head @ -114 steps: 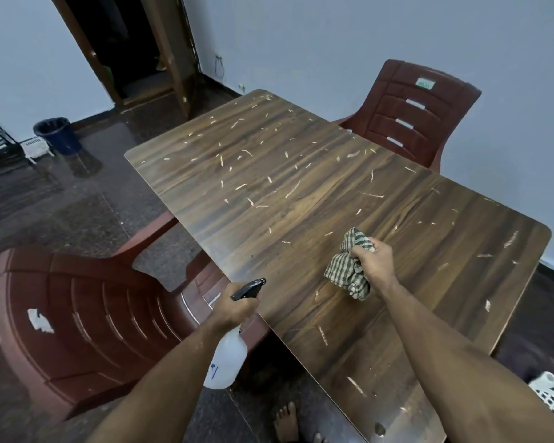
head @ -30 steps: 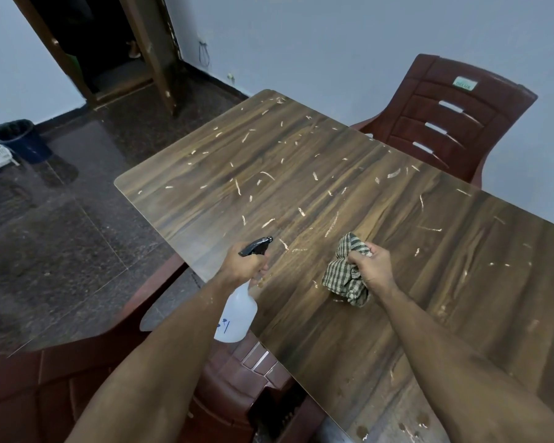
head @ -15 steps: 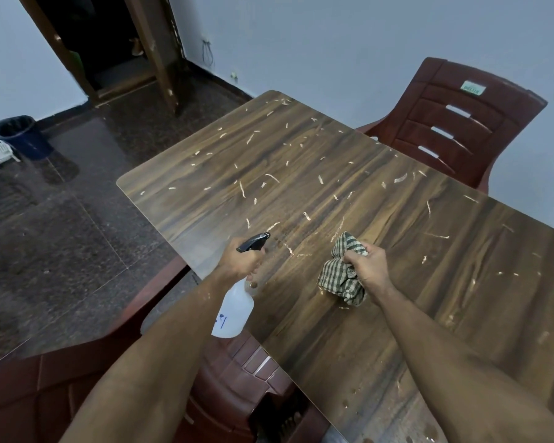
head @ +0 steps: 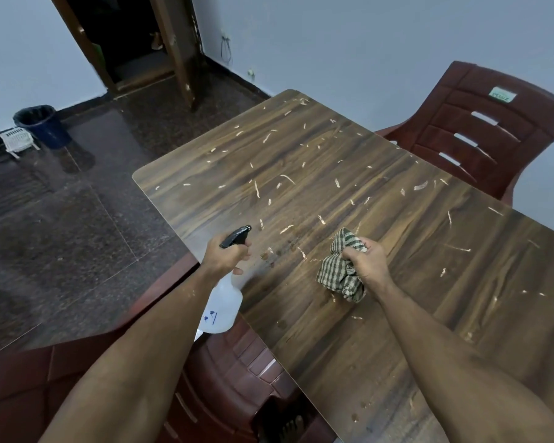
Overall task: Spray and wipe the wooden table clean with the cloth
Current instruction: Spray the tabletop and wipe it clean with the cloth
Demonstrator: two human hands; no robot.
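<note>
- Two hands are working at once, one per tool, so spraying and wiping can alternate without setting anything down.
- The left hand [head: 226, 257] is gripping the neck of the bottle [head: 222, 310], fingers curled at the trigger; the black nozzle [head: 236, 236] is pointing out over the table [head: 397, 282], apparently so the mist lands ahead of the cloth.
- The bottle body is hanging just off the table's near edge, keeping the surface free for the wipe.
- The right hand [head: 367, 262] is clenching the cloth [head: 341, 271] in a bunched wad, the lower folds touching or nearly touching the wood just beside some wet spots [head: 271, 255].
- Pale scraps [head: 288, 179] are lying across most of the table, so the job looks barely begun.
- One chair [head: 480, 129] is standing at the far side, another chair [head: 231, 378] below the near edge.
</note>
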